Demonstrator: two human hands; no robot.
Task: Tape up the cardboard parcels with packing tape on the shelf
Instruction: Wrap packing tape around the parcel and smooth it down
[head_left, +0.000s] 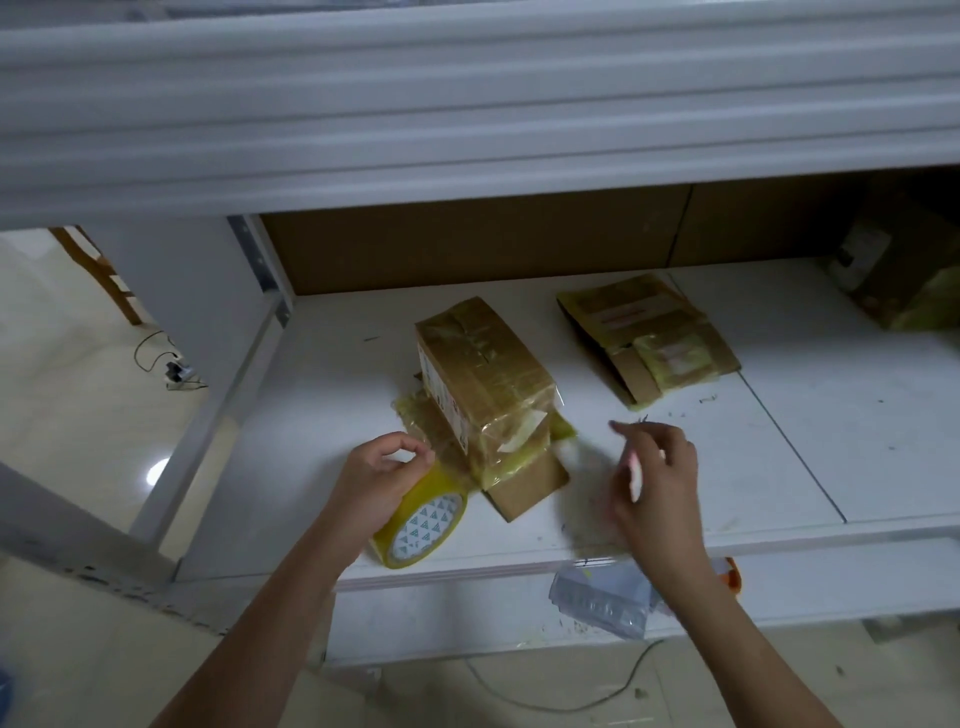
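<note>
My right hand (655, 478) is smeared by motion blur, so I cannot tell what the pale thing in its fingers (635, 470) is. My left hand (382, 475) covers the top of the tape roll (422, 525). The lower box (524, 483) is mostly hidden under the upper box (485, 382). A parcel (914, 280) at far right is cut off and dim.
</note>
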